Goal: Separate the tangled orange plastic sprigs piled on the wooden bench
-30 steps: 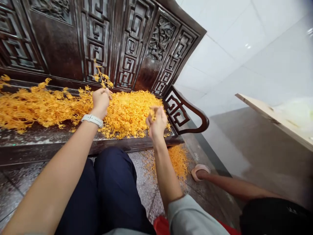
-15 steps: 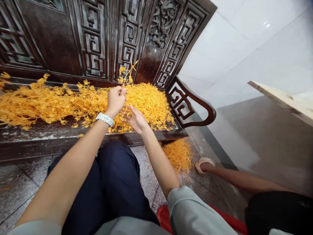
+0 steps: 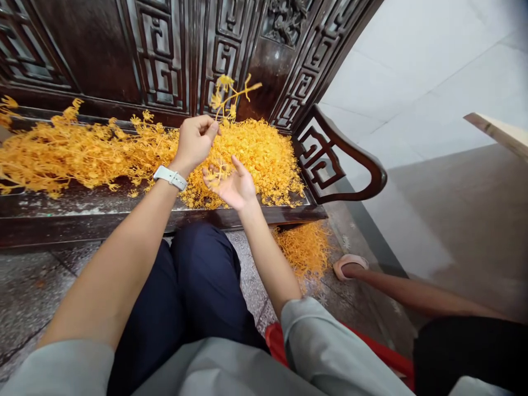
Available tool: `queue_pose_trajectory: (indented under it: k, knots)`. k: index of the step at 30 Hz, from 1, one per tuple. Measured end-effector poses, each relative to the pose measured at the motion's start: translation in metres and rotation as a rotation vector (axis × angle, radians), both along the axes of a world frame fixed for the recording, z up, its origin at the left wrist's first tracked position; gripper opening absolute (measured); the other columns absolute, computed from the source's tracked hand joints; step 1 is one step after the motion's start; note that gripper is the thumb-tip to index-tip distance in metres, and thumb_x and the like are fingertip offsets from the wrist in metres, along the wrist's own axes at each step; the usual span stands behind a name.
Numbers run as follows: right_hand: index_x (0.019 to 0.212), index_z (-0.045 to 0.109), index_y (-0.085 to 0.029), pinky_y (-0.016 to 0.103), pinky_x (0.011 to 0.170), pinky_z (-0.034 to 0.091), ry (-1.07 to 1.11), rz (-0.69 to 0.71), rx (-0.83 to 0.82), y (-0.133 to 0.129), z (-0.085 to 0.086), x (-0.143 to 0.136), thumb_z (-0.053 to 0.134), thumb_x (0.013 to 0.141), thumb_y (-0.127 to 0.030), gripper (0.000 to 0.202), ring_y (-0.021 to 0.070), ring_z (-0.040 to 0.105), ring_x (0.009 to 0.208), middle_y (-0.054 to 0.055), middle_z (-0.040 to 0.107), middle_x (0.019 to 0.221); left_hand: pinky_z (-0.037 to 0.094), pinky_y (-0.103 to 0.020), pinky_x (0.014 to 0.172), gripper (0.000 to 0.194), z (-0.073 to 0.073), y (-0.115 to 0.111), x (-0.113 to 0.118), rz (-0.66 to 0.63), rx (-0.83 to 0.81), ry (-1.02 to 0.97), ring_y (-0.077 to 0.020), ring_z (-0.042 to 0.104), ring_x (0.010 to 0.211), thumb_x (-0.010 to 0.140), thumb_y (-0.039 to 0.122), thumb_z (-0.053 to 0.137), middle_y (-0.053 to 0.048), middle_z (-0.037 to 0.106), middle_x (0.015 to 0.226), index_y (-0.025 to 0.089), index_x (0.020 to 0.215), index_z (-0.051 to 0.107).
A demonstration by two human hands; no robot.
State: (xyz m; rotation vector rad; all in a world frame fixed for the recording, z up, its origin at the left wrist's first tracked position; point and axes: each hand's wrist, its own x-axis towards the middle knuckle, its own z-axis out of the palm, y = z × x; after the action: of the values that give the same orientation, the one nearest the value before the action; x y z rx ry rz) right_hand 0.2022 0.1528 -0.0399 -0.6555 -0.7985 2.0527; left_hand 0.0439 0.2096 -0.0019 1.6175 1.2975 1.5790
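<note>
My left hand, with a pale watch strap at its wrist, pinches a yellow plastic flower sprig. The sprig's branching stems and small blossoms stick up past my fingertips. Below and to the right, my right hand is open, palm up, its fingers spread and slightly curled. Small yellow blossoms show at its fingers; whether they rest there or are dropping, I cannot tell. Behind both hands a heap of loose yellow blossoms covers the right end of the bench seat, and branched yellow sprigs lie along the left.
The dark carved wooden bench has a tall fretwork back and a curved armrest at right. Orange-yellow stems are piled on the floor by its end. Another person's leg and slipper are at right, near a red object.
My left hand has lifted a little with the sprig, which now leans right. My right hand has turned palm up and opened, with blossoms showing at its fingers. The view has shifted slightly.
</note>
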Motion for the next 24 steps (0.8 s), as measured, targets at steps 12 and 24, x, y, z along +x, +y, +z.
queue_pose_trajectory:
  k: [12, 24]
  knots:
    - [0.093, 0.057, -0.024, 0.029, 0.066, 0.049, -0.165, -0.093, -0.033, 0.0, 0.002, -0.008, 0.054, 0.107, -0.065, 0.043, 0.0136, 0.052, 0.068, 0.001, 0.061, 0.077, 0.043, -0.03, 0.065, 0.04, 0.001, 0.0, -0.002, -0.043, 0.051, 0.02, -0.0145, 0.056, 0.063, 0.112, 0.043, 0.062, 0.0, 0.049, 0.063, 0.02, 0.079, 0.062]
    - [0.105, 0.062, -0.021, 0.049, 0.089, 0.062, -0.061, -0.01, 0.046, -0.009, 0.011, -0.003, 0.056, 0.081, -0.099, 0.082, 0.0314, 0.073, 0.108, 0.017, 0.077, 0.114, 0.049, -0.034, 0.077, 0.027, 0.0, -0.004, 0.0, 0.001, 0.064, -0.025, -0.0237, 0.068, 0.083, 0.095, 0.036, 0.082, -0.001, 0.053, 0.066, 0.02, 0.081, 0.067]
